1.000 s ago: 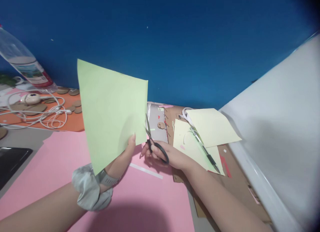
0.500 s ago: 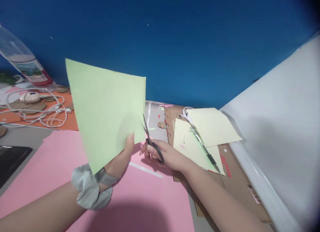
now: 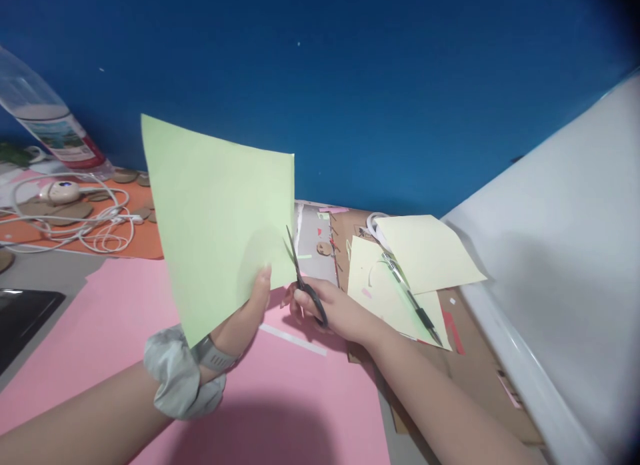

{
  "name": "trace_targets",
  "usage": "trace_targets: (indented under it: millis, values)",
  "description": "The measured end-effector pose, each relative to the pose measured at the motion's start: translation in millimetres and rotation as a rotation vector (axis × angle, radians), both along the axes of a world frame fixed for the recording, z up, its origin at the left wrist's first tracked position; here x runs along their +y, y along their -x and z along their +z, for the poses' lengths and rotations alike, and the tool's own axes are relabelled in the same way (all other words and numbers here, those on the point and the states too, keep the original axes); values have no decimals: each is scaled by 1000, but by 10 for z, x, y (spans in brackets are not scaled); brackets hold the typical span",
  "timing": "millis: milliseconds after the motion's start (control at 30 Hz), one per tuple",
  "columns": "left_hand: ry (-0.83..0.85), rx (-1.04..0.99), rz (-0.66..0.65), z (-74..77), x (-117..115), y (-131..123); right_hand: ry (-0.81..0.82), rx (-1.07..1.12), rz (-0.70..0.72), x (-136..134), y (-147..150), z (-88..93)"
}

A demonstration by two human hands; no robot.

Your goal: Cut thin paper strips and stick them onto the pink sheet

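Note:
My left hand (image 3: 250, 311) pinches the lower right part of a light green paper sheet (image 3: 220, 218) and holds it up in front of me; a watch and a grey scrunchie (image 3: 183, 375) sit on that wrist. My right hand (image 3: 333, 311) grips black-handled scissors (image 3: 303, 278), blades pointing up at the sheet's lower right edge. I cannot tell whether the blades touch the paper.
A big pink sheet (image 3: 100, 331) covers the desk under my arms, with a white strip (image 3: 293, 339) on it. Pale yellow papers (image 3: 425, 251) with a pen (image 3: 410, 298) lie on brown card at right. White cables (image 3: 75, 218), a bottle (image 3: 45, 125) and a blue wall (image 3: 350, 85) are behind.
The green sheet swung left and then back a little to the right. The scissors moved slightly left and up toward the sheet's edge.

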State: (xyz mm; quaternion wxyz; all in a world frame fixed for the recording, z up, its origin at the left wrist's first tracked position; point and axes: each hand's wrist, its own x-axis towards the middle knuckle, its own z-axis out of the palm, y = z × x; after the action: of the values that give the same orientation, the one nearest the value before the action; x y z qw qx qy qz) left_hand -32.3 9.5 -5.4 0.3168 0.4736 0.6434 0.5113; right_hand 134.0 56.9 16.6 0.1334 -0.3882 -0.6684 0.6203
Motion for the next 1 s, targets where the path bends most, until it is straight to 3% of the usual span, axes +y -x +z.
trace_targets:
  millis: [167, 567, 800, 1000]
  values:
    - [-98, 181, 161, -15, 21, 4, -18, -1, 36, 6, 9, 24]
    - [-180, 445, 90, -13, 3, 16, -33, -13, 45, 9, 2, 27]
    - [-189, 466, 58, 69, 18, -2, 23, 8, 44, 13, -7, 6]
    - [-170, 409, 60, 48, 11, -8, 21, 5, 36, 14, -9, -18]
